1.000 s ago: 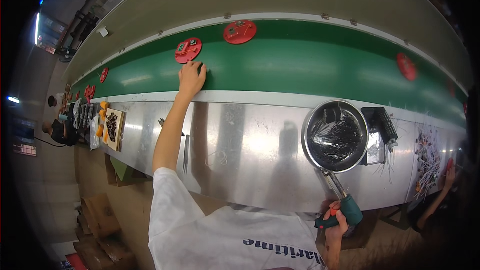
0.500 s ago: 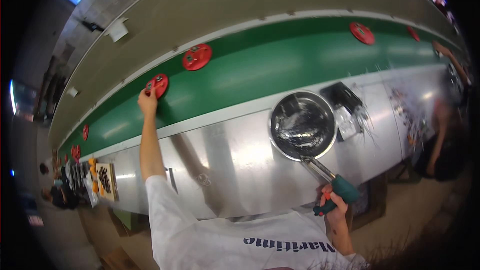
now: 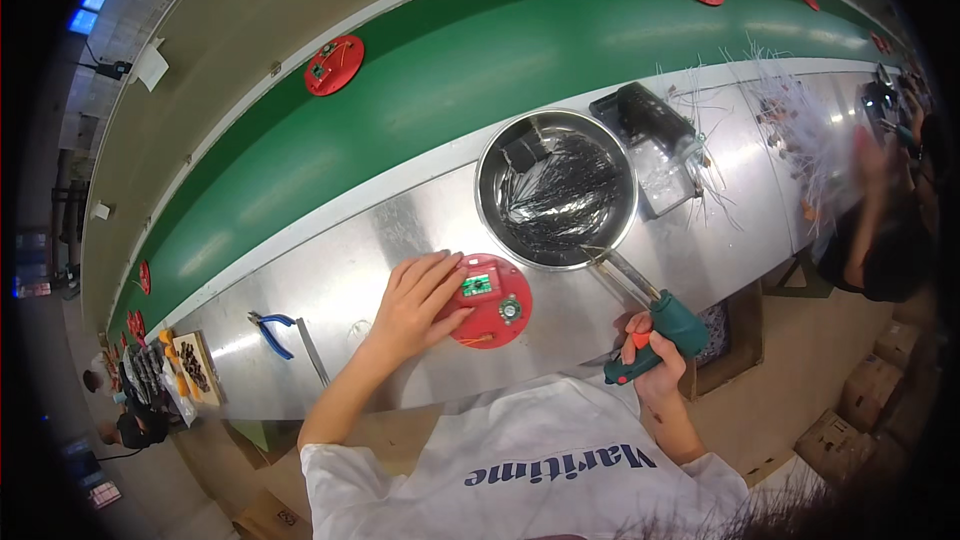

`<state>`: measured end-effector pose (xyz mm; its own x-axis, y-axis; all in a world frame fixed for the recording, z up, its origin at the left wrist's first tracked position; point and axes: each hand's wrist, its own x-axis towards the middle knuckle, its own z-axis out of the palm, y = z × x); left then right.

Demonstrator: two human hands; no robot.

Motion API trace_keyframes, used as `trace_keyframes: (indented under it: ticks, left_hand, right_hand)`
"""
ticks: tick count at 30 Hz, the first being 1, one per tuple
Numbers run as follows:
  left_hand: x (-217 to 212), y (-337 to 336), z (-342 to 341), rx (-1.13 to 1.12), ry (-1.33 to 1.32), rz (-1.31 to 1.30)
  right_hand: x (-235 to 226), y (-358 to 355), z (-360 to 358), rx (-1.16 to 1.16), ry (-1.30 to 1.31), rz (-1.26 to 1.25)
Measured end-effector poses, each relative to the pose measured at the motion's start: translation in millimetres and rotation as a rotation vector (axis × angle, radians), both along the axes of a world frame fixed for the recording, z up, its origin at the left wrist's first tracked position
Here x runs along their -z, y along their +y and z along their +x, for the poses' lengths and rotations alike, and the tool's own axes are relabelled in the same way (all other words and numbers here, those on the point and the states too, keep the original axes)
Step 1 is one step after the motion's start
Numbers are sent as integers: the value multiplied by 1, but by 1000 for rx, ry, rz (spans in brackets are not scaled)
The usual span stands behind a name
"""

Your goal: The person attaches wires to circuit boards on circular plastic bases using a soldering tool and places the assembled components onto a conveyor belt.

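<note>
A round red disc (image 3: 492, 327) bearing small green circuit boards lies on the metal bench in front of me. My left hand (image 3: 408, 312) grips its left side, fingers over the top and thumb low on the face. In my right hand (image 3: 655, 370) is a dark green pistol-shaped tool (image 3: 680, 324) with a red trigger and a long metal front. That front reaches to the near rim of a round steel bowl (image 3: 634, 202). Thin black strips (image 3: 565, 185) fill much of the bowl; their exact kind is unclear.
Behind the bench runs a green belt (image 3: 440, 70) carrying more red discs (image 3: 334, 66). Blue-handled pliers (image 3: 272, 333) lie at left. Right of the bowl are a black container (image 3: 642, 112) and white wires (image 3: 800, 120). A co-worker's arm (image 3: 868, 200) shows at far right.
My left hand has brought a red disc from the belt down onto the bench. The view has shifted; the tool stays in my right hand near the bowl.
</note>
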<state>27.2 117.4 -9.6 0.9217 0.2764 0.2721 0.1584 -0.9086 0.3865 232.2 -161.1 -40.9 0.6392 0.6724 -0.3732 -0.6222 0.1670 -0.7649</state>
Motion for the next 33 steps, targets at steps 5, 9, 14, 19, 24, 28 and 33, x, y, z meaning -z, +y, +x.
trace_keyframes:
  ticks: [5, 9, 14, 19, 24, 28, 33]
  left_hand:
    - [-12, 16, 49, 83, -130, 16]
    - [-15, 25, 116, 182, -113, 78]
    - [-3, 30, 147, 297, 108, 242]
    - [1, 31, 154, 297, 98, 266]
    - [3, 31, 149, 235, 15, 65]
    - [-13, 25, 137, 86, -99, -186]
    - [-49, 7, 103, -151, -217, -159]
  right_hand:
    - [0, -3, 0, 7, 16, 4]
    - [1, -4, 0, 32, 55, 27]
    - [0, -3, 1, 43, 80, 46]
    - [-1, -1, 3, 43, 72, 38]
    - [-2, -1, 3, 38, 81, 38]
    - [-1, -4, 4, 22, 91, 56]
    - [-1, -6, 4, 2, 74, 39]
